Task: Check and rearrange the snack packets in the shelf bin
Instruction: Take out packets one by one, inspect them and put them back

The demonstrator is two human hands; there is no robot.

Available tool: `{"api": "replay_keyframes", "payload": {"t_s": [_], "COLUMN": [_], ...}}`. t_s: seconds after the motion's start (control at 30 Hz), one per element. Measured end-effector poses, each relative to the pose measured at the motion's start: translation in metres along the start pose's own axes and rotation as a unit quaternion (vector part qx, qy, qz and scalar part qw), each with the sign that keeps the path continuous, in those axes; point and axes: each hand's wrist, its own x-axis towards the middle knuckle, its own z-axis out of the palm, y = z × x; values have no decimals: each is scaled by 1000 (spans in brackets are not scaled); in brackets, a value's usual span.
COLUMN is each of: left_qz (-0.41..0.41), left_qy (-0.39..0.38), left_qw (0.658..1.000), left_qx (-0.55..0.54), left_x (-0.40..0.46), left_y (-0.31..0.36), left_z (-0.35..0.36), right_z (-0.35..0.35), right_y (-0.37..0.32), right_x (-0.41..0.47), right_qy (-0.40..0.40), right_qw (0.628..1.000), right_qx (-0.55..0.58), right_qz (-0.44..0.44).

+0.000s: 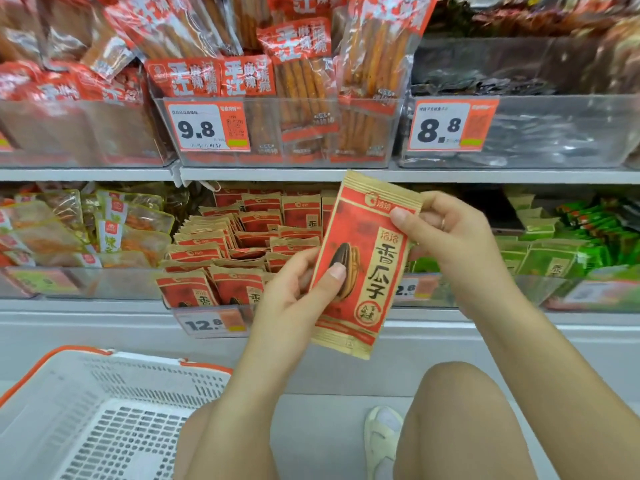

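A red and tan sunflower-seed packet (363, 271) is held upright in front of the lower shelf, its printed face toward me. My left hand (294, 292) pinches its left edge, thumb on the front near the seed picture. My right hand (446, 233) pinches its upper right corner, thumb on the top seal. Behind it a clear shelf bin (207, 317) with a 12.8 price tag holds several identical packets (249, 237), some standing in rows, some lying askew.
A white basket with orange rim (104, 410) stands at lower left. Green packets (561, 247) fill the bin to the right, clear pouches (104, 226) the bin to the left. The upper shelf carries bins of red spicy-stick packs (298, 88) and dark snacks (519, 133).
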Motion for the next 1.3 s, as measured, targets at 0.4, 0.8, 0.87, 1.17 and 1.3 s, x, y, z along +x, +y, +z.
{"api": "replay_keyframes", "payload": {"t_s": [0.4,0.8,0.87,1.17,1.3], "left_qz": [-42,-38,-46,-68,-84], "left_qy": [51,76,58,-17,-60], "left_qw": [995,990,985,997,995], "left_qx": [-73,110,153,36,-2], "left_x": [-30,-44,-47,-45,-46], "left_y": [-37,-51,-55,-58,-56], "left_z": [11,10,12,6,6], "right_z": [12,20,24,28,29], "right_y": [36,47,48,30,24], "right_x": [-47,-54,-55,-49,-42], "right_qy": [6,53,47,-18,-5], "right_qw": [992,992,992,996,997], "right_qx": [78,47,49,10,9], "right_qz": [101,103,109,90,77]}}
